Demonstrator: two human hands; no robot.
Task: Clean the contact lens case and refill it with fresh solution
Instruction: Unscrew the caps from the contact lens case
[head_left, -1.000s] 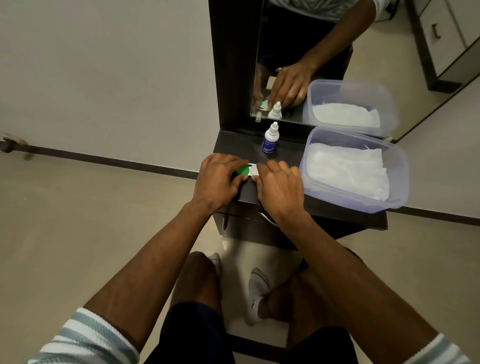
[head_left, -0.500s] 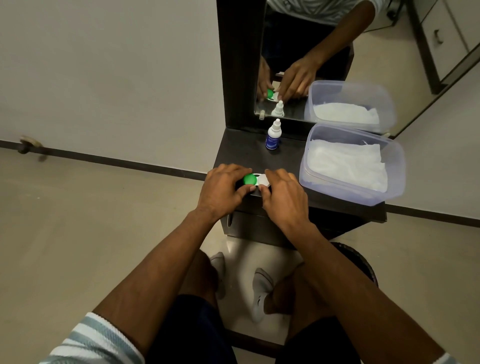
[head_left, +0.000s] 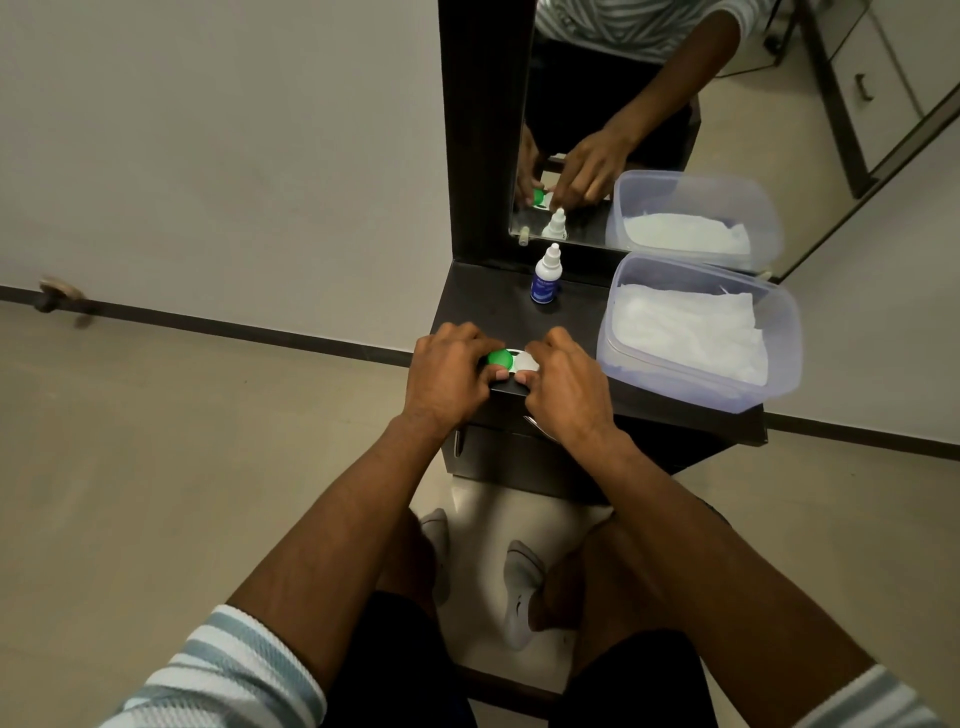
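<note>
One contact lens case (head_left: 511, 361) sits at the near edge of the dark shelf (head_left: 483, 296). The left hand (head_left: 447, 371) pinches its green cap (head_left: 498, 357); the right hand (head_left: 563, 382) apparently grips the white end. Farther back: one solution bottle (head_left: 545, 275), one tub (head_left: 779, 332) of tissues right, one mirror (head_left: 649, 104), beige floor.

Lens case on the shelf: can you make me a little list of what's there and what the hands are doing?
case: lens case, green cap on its left well, near the front edge of the shelf
left hand: grips the green cap
right hand: holds the white end
bottle: upright, behind the case
tub: right, holds white tissue
</note>
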